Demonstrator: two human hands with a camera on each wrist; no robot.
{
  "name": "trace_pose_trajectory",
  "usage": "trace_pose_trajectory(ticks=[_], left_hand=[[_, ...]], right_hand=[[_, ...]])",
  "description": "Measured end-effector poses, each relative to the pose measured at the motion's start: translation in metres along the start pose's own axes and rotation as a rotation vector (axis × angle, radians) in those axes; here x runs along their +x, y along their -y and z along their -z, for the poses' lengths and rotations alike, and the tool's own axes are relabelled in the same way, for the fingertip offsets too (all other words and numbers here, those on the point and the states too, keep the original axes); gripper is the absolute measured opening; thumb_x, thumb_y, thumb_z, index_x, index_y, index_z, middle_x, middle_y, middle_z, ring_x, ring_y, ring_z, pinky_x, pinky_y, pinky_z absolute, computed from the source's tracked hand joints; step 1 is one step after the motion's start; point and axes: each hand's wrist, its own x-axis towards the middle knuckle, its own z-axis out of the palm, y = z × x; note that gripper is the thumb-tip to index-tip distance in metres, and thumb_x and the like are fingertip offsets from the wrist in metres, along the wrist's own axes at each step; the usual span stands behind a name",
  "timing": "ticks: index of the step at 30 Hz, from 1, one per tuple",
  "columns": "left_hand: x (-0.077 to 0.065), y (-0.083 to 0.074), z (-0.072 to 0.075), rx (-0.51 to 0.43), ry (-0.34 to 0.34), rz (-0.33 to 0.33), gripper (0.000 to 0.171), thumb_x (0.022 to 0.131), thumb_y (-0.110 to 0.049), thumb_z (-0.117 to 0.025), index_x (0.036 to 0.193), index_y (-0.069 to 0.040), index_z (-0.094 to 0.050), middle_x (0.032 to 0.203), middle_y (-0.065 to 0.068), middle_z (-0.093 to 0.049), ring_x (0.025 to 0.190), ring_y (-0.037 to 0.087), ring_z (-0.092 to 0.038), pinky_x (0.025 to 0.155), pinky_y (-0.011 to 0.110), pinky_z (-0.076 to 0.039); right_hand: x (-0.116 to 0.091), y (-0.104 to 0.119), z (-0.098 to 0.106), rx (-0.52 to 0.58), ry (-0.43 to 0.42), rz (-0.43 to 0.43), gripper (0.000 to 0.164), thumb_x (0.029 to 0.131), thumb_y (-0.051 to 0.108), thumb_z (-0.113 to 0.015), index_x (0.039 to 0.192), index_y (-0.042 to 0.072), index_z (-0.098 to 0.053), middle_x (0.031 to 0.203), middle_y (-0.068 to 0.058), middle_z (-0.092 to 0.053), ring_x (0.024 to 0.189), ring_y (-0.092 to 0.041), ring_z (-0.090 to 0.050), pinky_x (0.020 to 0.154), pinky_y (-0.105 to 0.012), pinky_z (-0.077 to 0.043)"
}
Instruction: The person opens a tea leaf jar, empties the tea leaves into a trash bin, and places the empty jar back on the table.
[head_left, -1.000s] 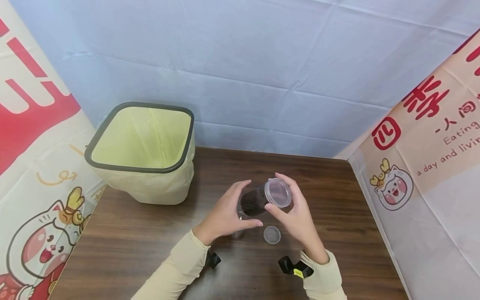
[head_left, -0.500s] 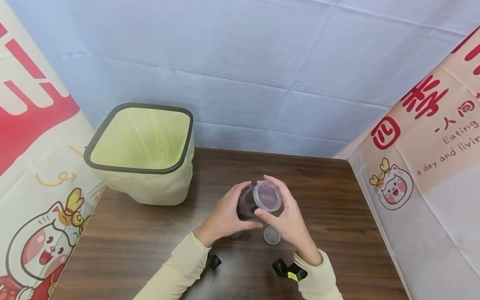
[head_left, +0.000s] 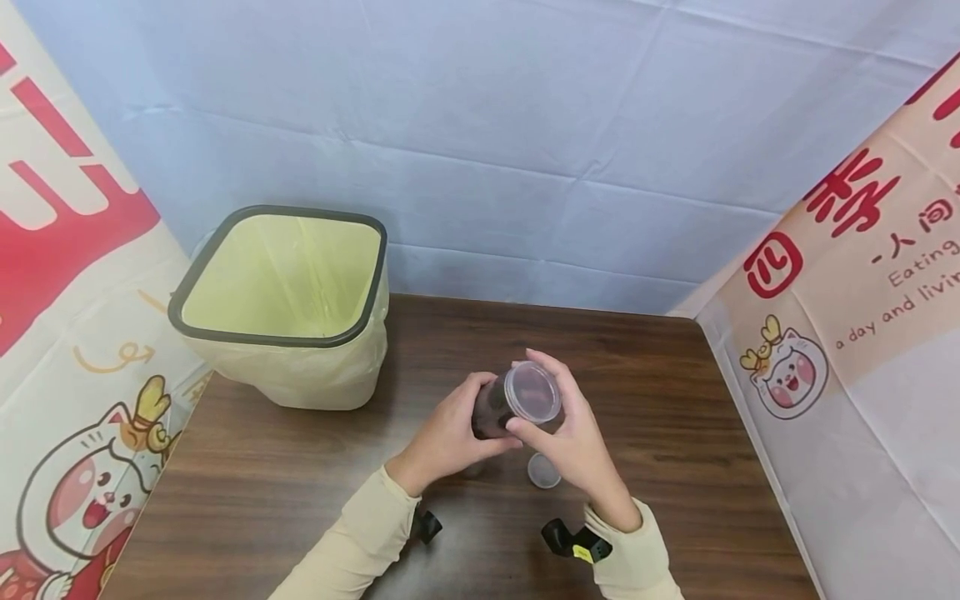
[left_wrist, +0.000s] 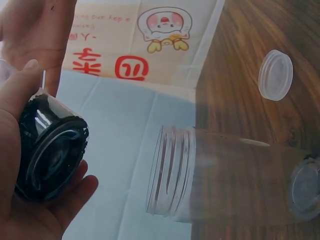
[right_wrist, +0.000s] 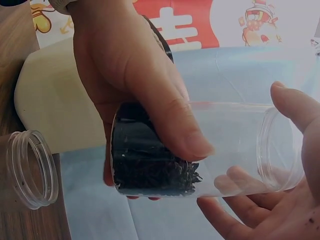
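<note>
Black, leafy-looking bits sit in the bottom part of the clear jar (head_left: 491, 410) you have between both hands, raised off the wood-grain surface (head_left: 637, 367). Your left hand (head_left: 447, 425) wraps round the dark end, thumb on one side and fingers on the other; your right hand (head_left: 576, 433) grips the ringed, paler end — thumb on the near side, fingers round the far one. Seen from your head, the jar leans toward your right, its round translucent top facing up at you. Near it, a loose round lid (head_left: 543, 471) lies flat on the surface. Beside that, a second clear jar (left_wrist: 235, 180) stands with its threaded mouth uncovered — your hands mostly hide it from above. Well to the left and farther back sits a cream bin (head_left: 322, 375) with a squared black rim. Pale blue cloth (head_left: 487, 125) hangs behind; printed panels (head_left: 862, 333) with red lettering flank both sides.
</note>
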Motion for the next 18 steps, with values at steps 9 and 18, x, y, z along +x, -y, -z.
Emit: trace_pose_trajectory(ticks=[9,18], left_hand=[[0.0,-0.001,-0.002,0.012,-0.032,-0.015,0.072,0.07,-0.047,-0.078,0.124,-0.013,-0.043,0.11,-0.003,-0.054,0.097,0.009,-0.052,0.085,0.029,-0.045],[0.001,-0.002,-0.002,0.012,-0.051,-0.02,0.07,0.071,-0.044,-0.079,0.123,-0.014,-0.043,0.108,-0.004,-0.054,0.095,0.008,-0.052,0.083,0.03,-0.046]], right_hand=[[-0.003,-0.029,-0.003,0.127,-0.043,0.033,0.088,0.075,-0.001,-0.075,0.145,0.014,-0.023,0.136,-0.012,-0.047,0.122,-0.027,-0.045,0.098,-0.034,-0.038],[-0.005,-0.039,-0.013,0.259,-0.141,0.059,0.081,0.073,0.002,-0.078,0.135,0.0,-0.026,0.131,-0.018,-0.05,0.119,-0.033,-0.046,0.097,-0.034,-0.038]])
